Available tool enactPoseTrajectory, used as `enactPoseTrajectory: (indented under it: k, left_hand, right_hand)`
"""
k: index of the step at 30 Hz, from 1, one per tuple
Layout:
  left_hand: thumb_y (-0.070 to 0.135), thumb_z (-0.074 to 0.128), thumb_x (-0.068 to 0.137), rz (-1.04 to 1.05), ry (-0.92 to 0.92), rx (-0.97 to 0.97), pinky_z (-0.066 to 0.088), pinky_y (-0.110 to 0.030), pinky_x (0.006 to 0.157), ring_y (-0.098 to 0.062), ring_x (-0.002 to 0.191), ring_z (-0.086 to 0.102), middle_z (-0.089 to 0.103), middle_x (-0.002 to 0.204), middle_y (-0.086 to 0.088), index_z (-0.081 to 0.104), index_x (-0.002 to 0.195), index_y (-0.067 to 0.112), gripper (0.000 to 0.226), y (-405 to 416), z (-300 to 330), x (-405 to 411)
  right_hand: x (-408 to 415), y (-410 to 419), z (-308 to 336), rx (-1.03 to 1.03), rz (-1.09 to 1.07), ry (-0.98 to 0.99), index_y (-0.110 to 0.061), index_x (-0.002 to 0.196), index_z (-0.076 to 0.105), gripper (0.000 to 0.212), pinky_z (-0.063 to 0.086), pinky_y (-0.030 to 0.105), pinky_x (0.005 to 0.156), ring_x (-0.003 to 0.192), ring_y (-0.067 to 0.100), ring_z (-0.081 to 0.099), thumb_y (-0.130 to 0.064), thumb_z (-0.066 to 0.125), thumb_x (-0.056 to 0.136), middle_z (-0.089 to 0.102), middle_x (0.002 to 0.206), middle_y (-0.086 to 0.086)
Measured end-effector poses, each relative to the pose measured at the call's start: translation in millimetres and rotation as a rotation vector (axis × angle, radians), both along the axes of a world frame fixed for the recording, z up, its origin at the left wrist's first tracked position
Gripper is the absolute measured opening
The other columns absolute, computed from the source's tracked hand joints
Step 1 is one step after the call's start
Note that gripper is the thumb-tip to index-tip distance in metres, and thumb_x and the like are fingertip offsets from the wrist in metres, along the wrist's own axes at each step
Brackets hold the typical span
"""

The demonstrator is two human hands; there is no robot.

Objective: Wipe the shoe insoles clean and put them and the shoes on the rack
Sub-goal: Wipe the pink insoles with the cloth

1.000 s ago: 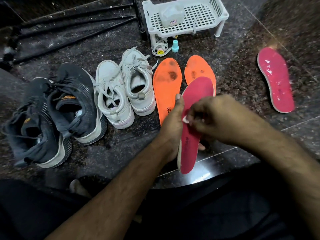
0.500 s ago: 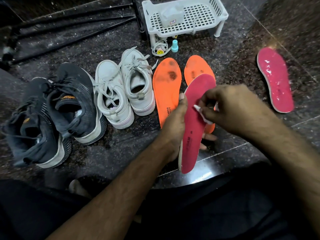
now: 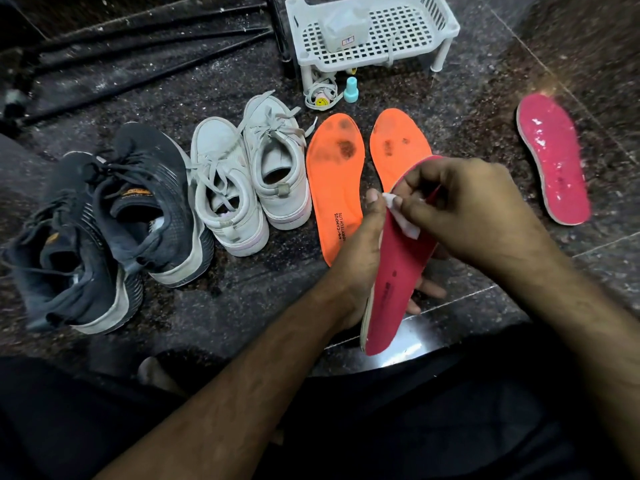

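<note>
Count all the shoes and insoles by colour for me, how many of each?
Dark shoes: 2
White shoes: 2
Orange insoles: 2
Pink insoles: 2, one on the floor, one held in the left hand while the right hand wipes it
Total: 8

Dark speckled stone floor (image 3: 214,306), pale grout lines crossing at right. Black rods (image 3: 145,39) lying at angles top left, dusted white. Small teal bottle (image 3: 350,90) upright near rack leg, coiled whitish cord with yellow tag (image 3: 322,97) just beside it. Translucent white container (image 3: 344,27) sitting on perforated shelf
</note>
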State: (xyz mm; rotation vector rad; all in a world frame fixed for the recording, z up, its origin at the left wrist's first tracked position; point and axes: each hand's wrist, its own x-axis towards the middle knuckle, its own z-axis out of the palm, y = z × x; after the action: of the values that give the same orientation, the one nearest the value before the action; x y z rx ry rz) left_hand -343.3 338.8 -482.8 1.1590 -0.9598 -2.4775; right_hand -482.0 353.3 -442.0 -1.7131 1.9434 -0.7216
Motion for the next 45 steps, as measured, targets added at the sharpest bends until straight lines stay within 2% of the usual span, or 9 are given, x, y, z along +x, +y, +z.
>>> enactPoseTrajectory:
  k: [7,12,17,21,27,30,34,41,45]
  left_hand:
    - [0.074,0.018,0.095,0.340,0.079,0.047,0.051,-0.024,0.046,-0.017,0.045,0.058,0.063,0.056,-0.003,0.070,0.065,0.015,0.084,-9,1,3]
    - [0.074,0.016,0.096,0.290,0.115,0.020,0.054,-0.028,0.052,-0.019,0.057,0.063,0.067,0.069,-0.004,0.073,0.077,0.016,0.084,-12,-2,6]
    - [0.077,0.003,0.092,-0.043,0.080,-0.046,0.049,-0.027,0.036,-0.028,0.053,0.070,0.070,0.096,-0.012,0.060,0.122,0.024,0.083,1,-6,4]
    - [0.072,0.007,0.096,-0.135,0.084,-0.138,0.049,-0.027,0.038,-0.025,0.053,0.069,0.072,0.102,-0.014,0.057,0.130,0.013,0.085,2,-9,4]
    - [0.066,0.026,0.098,-0.094,0.042,-0.196,0.055,-0.029,0.043,-0.024,0.055,0.070,0.072,0.112,-0.017,0.055,0.131,0.008,0.073,0,-11,0]
    - [0.035,0.031,0.109,0.179,-0.003,-0.140,0.054,-0.014,0.063,-0.003,0.066,0.068,0.056,0.140,-0.026,0.055,0.132,0.006,0.044,-5,-9,-17]
    - [0.044,0.029,0.108,0.200,0.097,-0.044,0.059,-0.038,0.049,-0.027,0.062,0.070,0.059,0.118,-0.020,0.053,0.127,0.018,0.040,2,-5,-9]
    - [0.061,0.007,0.102,0.006,0.067,-0.071,0.051,-0.025,0.037,-0.013,0.042,0.063,0.068,0.060,0.006,0.046,0.142,0.006,0.078,6,15,1]
    - [0.066,0.016,0.100,0.029,-0.018,-0.038,0.045,-0.023,0.036,-0.016,0.035,0.054,0.066,0.073,-0.006,0.050,0.136,0.001,0.082,4,9,-1]
  right_hand:
    - [25,12,1,0.281,0.402,-0.012,-0.024,0.083,0.072,0.008,0.043,0.010,0.057,0.058,-0.004,0.063,-0.017,0.071,0.083,0.070,0.065,-0.012]
    - [15,9,3,0.246,0.449,0.031,-0.026,0.083,0.073,0.004,0.049,0.019,0.061,0.062,0.001,0.062,-0.023,0.074,0.082,0.069,0.068,-0.012]
    - [-13,-2,-2,0.007,0.057,0.211,-0.028,0.084,0.069,0.006,0.056,0.038,0.072,0.074,0.014,0.065,-0.033,0.072,0.079,0.068,0.078,-0.008]
    - [-27,-6,1,-0.109,-0.154,0.278,-0.024,0.085,0.069,0.013,0.051,0.036,0.070,0.077,0.022,0.062,-0.037,0.069,0.082,0.064,0.082,-0.002]
    - [-25,-5,6,-0.190,-0.181,0.345,-0.022,0.091,0.067,0.008,0.049,0.037,0.072,0.084,0.025,0.061,-0.028,0.067,0.085,0.063,0.089,0.002]
    - [-15,-5,4,-0.075,0.038,0.249,-0.023,0.086,0.069,0.004,0.042,0.022,0.069,0.071,0.012,0.059,-0.021,0.067,0.082,0.064,0.080,-0.004]
    - [-4,1,5,0.105,0.268,0.114,-0.022,0.082,0.068,0.004,0.037,0.007,0.055,0.055,-0.006,0.053,-0.018,0.067,0.081,0.056,0.057,-0.014]
    - [-10,5,9,0.279,0.372,-0.034,-0.024,0.076,0.068,0.016,0.044,0.012,0.059,0.056,-0.003,0.057,-0.010,0.074,0.082,0.066,0.064,-0.011]
    - [-13,1,4,0.203,0.231,0.161,-0.033,0.079,0.067,0.008,0.053,0.024,0.068,0.062,-0.002,0.060,-0.038,0.065,0.075,0.065,0.066,-0.015]
